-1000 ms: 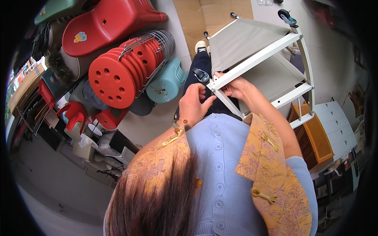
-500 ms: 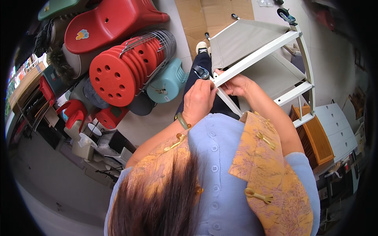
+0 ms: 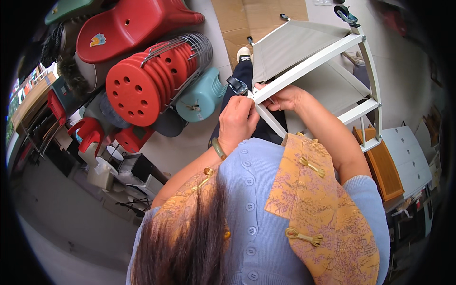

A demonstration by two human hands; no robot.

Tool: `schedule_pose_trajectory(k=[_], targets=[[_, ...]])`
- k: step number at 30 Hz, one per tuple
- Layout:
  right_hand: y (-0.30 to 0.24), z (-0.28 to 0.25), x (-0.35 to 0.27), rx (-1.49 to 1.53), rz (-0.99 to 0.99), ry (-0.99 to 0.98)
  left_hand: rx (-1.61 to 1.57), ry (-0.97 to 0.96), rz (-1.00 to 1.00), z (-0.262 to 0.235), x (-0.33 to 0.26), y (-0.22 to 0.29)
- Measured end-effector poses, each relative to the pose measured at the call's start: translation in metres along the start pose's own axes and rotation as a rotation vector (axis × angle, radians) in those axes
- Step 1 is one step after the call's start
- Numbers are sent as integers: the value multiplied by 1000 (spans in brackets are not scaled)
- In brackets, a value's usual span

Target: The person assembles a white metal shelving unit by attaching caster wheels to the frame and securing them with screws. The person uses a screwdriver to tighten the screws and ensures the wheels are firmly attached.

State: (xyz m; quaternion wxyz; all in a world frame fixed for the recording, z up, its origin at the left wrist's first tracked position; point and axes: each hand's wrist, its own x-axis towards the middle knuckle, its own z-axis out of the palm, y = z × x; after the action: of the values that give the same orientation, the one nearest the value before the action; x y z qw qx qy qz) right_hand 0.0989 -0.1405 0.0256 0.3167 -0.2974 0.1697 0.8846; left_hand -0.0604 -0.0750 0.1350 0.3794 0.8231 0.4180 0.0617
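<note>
furniture shop, stacked red stools point(image 3: 133, 90)

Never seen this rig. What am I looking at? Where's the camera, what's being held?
No robot: one person, bare hands. The view comes from a head-worn fisheye camera looking down, so straight edges bend near the rim.

The left hand and right hand meet at the near corner of a white frame with grey fabric panels, beside a caster. Whether the fingers pinch a small part there is hidden.

Beyond, a cardboard sheet lies on the floor. To the left are a stack of red round stools, tipped sideways, and a turquoise stool.
</note>
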Motion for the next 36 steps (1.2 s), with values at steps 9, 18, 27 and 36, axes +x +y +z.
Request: schedule_pose_trajectory(k=[9, 18, 27, 36], targets=[[5, -5, 2, 43, 40, -48, -124, -9, 100, -3, -8, -3], [2, -3, 6, 115, 173, 71, -151, -5, 49, -1, -9, -3], [9, 0, 9, 90, 93, 157, -223, 5, 18, -1, -3, -6], [4, 9, 7, 77, 103, 247, -274, -38, -75, 1, -4, -11]])
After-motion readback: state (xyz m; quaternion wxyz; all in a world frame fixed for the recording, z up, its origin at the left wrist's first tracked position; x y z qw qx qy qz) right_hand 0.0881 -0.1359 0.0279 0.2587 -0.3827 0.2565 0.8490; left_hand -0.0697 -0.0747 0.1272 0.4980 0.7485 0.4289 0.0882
